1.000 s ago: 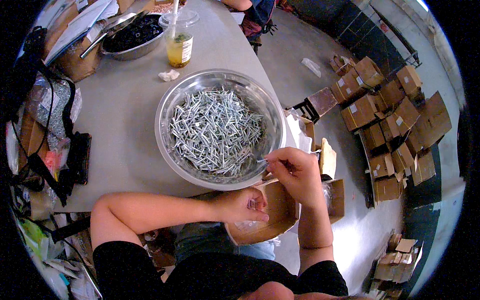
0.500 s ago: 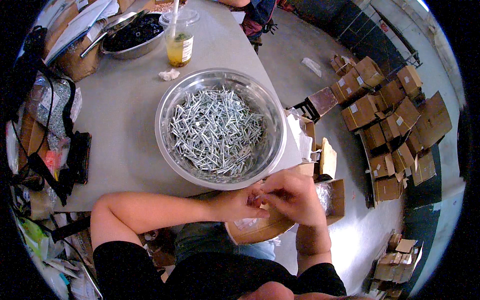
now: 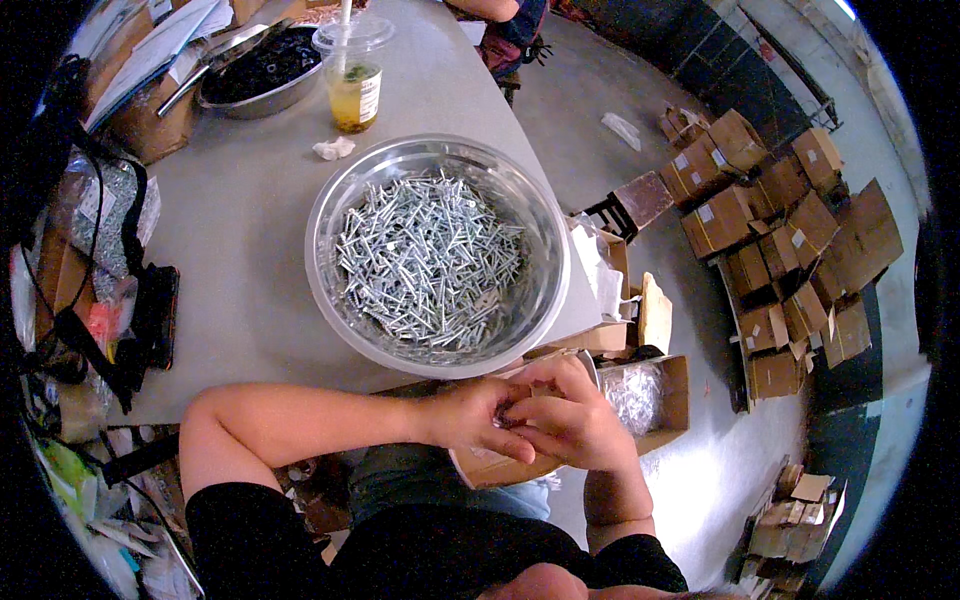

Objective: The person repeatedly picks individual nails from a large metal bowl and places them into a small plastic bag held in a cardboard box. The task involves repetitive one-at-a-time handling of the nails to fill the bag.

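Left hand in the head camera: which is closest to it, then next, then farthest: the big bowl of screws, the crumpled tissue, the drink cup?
From the left hand:
1. Big bowl of screws, just beyond the hands.
2. Crumpled tissue, past the bowl's far rim.
3. Drink cup, farthest up the table.

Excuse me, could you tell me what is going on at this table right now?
A seated person has both hands together over a round container in their lap, the left hand and right hand working something small between the fingertips. In front of them a large steel bowl full of silver screws sits on the grey table.
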`<action>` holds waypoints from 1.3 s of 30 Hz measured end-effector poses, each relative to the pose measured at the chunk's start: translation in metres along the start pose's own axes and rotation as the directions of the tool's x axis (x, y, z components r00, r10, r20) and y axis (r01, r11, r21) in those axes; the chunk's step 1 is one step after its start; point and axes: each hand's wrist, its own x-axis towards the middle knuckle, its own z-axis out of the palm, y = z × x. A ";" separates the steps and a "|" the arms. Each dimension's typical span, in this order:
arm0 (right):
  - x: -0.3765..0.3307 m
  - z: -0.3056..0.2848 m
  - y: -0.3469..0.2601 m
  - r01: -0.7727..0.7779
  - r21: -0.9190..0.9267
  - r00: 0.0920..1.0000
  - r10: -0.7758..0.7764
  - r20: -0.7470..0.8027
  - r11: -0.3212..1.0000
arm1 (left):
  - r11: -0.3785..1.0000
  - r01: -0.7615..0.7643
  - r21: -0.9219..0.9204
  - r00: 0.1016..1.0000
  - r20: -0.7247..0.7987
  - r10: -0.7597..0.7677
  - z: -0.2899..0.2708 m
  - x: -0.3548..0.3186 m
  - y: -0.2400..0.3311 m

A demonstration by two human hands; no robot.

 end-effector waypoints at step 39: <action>-0.126 0.050 0.087 -0.552 -0.258 0.827 0.560 -0.047 0.793 | 0.938 0.071 0.338 0.944 -0.326 0.046 0.012 -0.001 -0.014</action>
